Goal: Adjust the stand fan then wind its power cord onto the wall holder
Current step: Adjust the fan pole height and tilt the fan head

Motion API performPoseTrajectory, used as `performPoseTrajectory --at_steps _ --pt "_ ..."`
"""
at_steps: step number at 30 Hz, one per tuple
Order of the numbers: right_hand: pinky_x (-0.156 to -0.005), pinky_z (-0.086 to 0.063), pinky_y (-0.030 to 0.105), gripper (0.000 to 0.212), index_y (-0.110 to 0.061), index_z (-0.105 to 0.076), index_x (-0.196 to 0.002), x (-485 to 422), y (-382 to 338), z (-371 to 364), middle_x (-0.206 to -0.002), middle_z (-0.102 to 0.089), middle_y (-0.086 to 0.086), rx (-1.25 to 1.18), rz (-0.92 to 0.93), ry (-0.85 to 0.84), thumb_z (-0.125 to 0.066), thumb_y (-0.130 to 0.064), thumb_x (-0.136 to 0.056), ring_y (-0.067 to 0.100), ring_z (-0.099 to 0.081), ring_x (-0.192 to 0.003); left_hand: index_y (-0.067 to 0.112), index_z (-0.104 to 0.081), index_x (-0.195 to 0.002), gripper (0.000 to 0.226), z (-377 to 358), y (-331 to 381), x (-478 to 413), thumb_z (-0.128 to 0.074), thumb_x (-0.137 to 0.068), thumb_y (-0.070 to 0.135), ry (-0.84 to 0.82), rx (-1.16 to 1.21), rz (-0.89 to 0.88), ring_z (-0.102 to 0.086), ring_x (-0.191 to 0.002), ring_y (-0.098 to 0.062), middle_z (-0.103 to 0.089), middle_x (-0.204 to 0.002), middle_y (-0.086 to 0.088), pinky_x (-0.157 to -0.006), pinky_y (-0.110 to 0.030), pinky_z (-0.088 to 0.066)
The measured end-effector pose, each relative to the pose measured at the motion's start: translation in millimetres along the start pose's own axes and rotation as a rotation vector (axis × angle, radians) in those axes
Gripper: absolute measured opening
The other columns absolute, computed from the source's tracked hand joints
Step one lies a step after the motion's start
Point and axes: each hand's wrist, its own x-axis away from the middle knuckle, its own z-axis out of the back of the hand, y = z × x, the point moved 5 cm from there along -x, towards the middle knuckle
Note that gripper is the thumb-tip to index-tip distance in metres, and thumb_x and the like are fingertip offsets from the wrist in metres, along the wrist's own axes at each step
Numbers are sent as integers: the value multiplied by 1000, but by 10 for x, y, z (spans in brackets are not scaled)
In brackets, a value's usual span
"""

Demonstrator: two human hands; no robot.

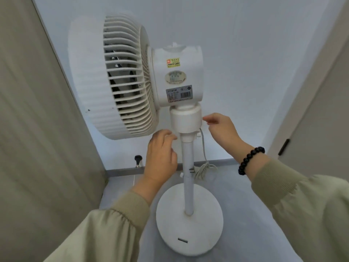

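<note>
Olive-green ribbed-cuff sleeves (105, 229), black beaded bracelet (249, 159) on right wrist

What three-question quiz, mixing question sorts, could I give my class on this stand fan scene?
1. True or false: the fan's grille faces the person's left.
2. Which wrist wears the bead bracelet? A) left B) right C) neither
3. Fill in: the bundled power cord sits to the ___ of the pole.

Key: 1 true; 2 B; 3 right.
</note>
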Motion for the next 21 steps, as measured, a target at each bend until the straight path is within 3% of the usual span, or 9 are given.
performPoseTrajectory --at_steps 1,3,6,8,10,13,15,18,21 --pt "-72 -43 14 38 -8 -64 -106 60 54 35 -114 -59 6 30 30 71 -36 8 -85 16 -55 -99 1 -59 -104 39 -75 -84 56 -53 -68 -12 -16 19 75 -47 -107 -25 -57 -112 -16 -92 -32 -41" --pt "-59 -45 19 34 -11 -66 -85 225 104 114 -93 -65 5 29 56 190 -37 6 -82 20 -57 -78 6 -54 -118 44 -289 -272 113 -52 -77 -8 -181 160 305 -45 -116 -22 -52 -122 -10 -96 -26 -37" --pt "-68 -55 36 31 -14 -66 -68 463 234 31 -74 -68 3 19 64 168 -41 0 -81 27 -65 -73 13 -40 -137 55 -753 -479 361 -58 -85 5 -550 403 703 -42 -126 -19 -45 -134 -4 -94 -23 -35" --pt "-79 -54 33 28 -13 -70 -87 545 365 -137 -91 -71 5 26 13 55 -44 -3 -85 23 -66 -87 13 -39 -140 62 -953 -511 517 -63 -83 5 -668 524 822 -44 -125 -20 -46 -134 -6 -91 -25 -38" --pt "-91 -44 24 33 -8 -62 -119 541 453 -299 -121 -63 7 42 -39 -72 -46 -7 -89 18 -59 -110 11 -46 -134 61 -1074 -514 583 -66 -78 -3 -695 626 808 -48 -124 -21 -52 -132 -8 -93 -29 -44" --pt "-104 -35 31 51 -5 -38 -139 438 493 -545 -142 -44 10 -7 -68 -235 -50 -8 -90 22 -42 -131 6 -54 -123 53 -1202 -515 584 -70 -74 -7 -711 689 760 -56 -113 -20 -62 -121 -8 -95 -33 -48" --pt "-102 -40 34 53 -8 -38 -138 369 487 -675 -137 -47 8 -77 -72 -305 -54 -8 -87 24 -46 -127 4 -57 -118 47 -1267 -521 553 -70 -74 -6 -715 679 741 -59 -104 -19 -64 -113 -8 -89 -29 -49" --pt "-91 -50 38 37 -5 -52 -118 223 491 -772 -115 -60 12 -183 -120 -324 -62 -8 -82 23 -58 -103 3 -58 -114 40 -1375 -509 556 -69 -76 -1 -776 599 695 -58 -97 -19 -63 -109 -11 -78 -22 -49" --pt "-79 -51 32 23 -1 -59 -100 92 488 -830 -96 -60 14 -215 -149 -339 -68 -9 -79 21 -58 -87 6 -57 -115 38 -1456 -498 608 -69 -80 4 -790 627 680 -56 -95 -16 -61 -105 -5 -68 -12 -45"
